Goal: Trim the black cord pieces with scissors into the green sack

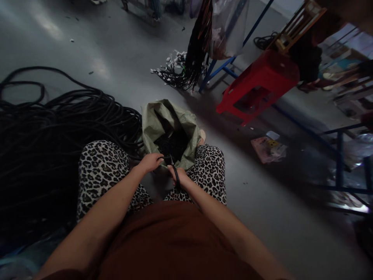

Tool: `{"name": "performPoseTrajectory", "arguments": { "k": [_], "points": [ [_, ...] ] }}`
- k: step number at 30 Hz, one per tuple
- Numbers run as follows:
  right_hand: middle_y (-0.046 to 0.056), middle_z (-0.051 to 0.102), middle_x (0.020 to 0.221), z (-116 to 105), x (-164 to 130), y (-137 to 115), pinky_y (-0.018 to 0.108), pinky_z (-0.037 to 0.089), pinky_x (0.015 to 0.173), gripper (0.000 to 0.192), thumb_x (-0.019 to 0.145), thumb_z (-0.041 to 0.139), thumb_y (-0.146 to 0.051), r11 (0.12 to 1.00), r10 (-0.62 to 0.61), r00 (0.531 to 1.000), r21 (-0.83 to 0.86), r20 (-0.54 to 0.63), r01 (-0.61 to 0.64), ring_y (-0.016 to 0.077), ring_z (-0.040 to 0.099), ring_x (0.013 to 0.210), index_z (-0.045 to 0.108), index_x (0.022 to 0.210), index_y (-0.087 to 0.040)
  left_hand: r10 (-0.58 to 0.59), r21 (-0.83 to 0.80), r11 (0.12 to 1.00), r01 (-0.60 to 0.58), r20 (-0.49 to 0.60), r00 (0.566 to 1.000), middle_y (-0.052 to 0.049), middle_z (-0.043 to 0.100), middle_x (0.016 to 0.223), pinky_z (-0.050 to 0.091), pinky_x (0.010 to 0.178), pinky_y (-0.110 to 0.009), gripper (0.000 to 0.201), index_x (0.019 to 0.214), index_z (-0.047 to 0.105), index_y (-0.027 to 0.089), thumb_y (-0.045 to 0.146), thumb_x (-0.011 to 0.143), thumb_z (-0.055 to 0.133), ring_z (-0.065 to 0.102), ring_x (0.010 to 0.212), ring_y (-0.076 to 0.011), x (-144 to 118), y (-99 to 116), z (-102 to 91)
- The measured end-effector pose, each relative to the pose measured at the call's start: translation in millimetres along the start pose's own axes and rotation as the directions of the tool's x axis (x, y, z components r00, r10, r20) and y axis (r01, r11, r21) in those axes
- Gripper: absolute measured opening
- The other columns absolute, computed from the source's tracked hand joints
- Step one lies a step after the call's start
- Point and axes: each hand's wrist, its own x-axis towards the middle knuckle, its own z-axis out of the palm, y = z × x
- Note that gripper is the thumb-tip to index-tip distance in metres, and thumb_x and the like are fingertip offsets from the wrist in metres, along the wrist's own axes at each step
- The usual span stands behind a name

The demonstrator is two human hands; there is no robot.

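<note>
Two hands at the mouth of a green sack on the floor

The left hand (150,161) is pinched on a short dark cable piece (166,158) at the near rim of the green sack (163,120), which stands open between leopard-print knees and holds dark bits. The right hand (180,177) has its grip wrapped round black cutters (174,168), blades pointing up at that piece. A big black cable coil (52,132) lies left; a red stool (259,83) is tipped over well to the right
</note>
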Motion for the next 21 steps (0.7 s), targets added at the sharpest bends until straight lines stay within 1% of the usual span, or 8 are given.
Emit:
{"name": "performPoseTrajectory", "arguments": {
  "k": [5,10,17,21],
  "points": [
    [-0.002,0.044,0.042,0,-4,-3,0.021,0.038,0.030,0.040,0.085,0.051,-0.047,1.000,0.010,1.000,0.002,-0.017,-0.010,0.0102,0.042,0.029,0.057,0.067,-0.013,-0.008,0.020,1.000,0.007,0.015,1.000,-0.002,0.068,0.104,0.044,0.083,-0.025,0.034,0.110,0.064,0.026,0.035,0.086,0.042,0.060,0.098,-0.0177,0,1,-0.6],
    [-0.002,0.043,0.041,-1,-9,-7,0.020,0.037,0.029,0.038,0.085,0.051,-0.044,1.000,0.010,1.000,0.005,-0.024,-0.009,0.0093,0.040,0.029,0.059,0.067,-0.012,-0.009,0.026,1.000,0.008,0.015,1.000,-0.002,0.068,0.104,0.044,0.082,-0.025,0.033,0.109,0.064,0.027,0.035,0.086,0.042,0.061,0.097,-0.0179,0,1,-1.2],
    [-0.002,0.043,0.041,-3,-15,-10,0.018,0.036,0.029,0.041,0.085,0.052,-0.046,0.999,0.038,0.998,0.014,-0.040,-0.038,0.0089,0.041,0.030,0.056,0.062,-0.013,-0.036,0.010,0.999,0.036,-0.001,0.999,-0.002,0.067,0.108,0.044,0.083,-0.024,0.033,0.111,0.063,0.026,0.035,0.086,0.042,0.060,0.099,-0.0172,0,-1,-0.7],
    [-0.003,0.042,0.040,-4,-16,-10,0.018,0.037,0.029,0.045,0.082,0.053,-0.054,0.996,0.065,0.998,0.064,-0.023,-0.063,0.0082,0.041,0.029,0.054,0.063,-0.013,-0.032,0.004,0.999,0.032,-0.020,0.999,-0.004,0.067,0.107,0.044,0.082,-0.026,0.034,0.111,0.063,0.024,0.035,0.087,0.041,0.061,0.098,-0.0187,0,0,-2.3]
  ]
}}
